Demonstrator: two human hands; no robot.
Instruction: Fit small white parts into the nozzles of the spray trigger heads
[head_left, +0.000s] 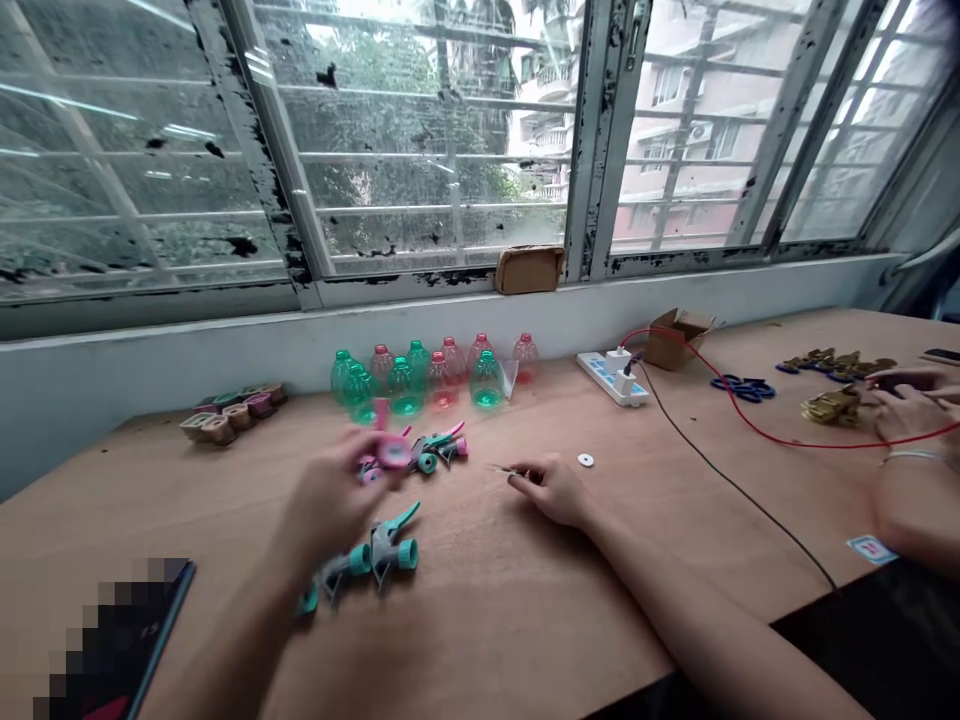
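My left hand (334, 495), blurred by motion, is closed around a pink spray trigger head (394, 453) lifted above the table. Its round pink collar faces me. My right hand (551, 488) rests on the wood, pinching a thin pointed tool (499, 469) whose tip points left; its exact kind is too small to tell. A white ring-shaped washer (586, 460) lies just right of that hand. Behind my left hand are pink-and-grey and teal spray trigger heads (426, 458). Teal and grey trigger heads (384, 550) lie in front, partly covered by my left forearm.
Green and red clear bottles (406, 388) stand along the wall. A power strip (611, 378) with cables, a cardboard box (675, 338) and blue-handled scissors (742, 388) lie right. Another person's hands (911, 410) work beside gold-coloured pieces (831, 405). A dark tablet-like device (161, 620) lies left.
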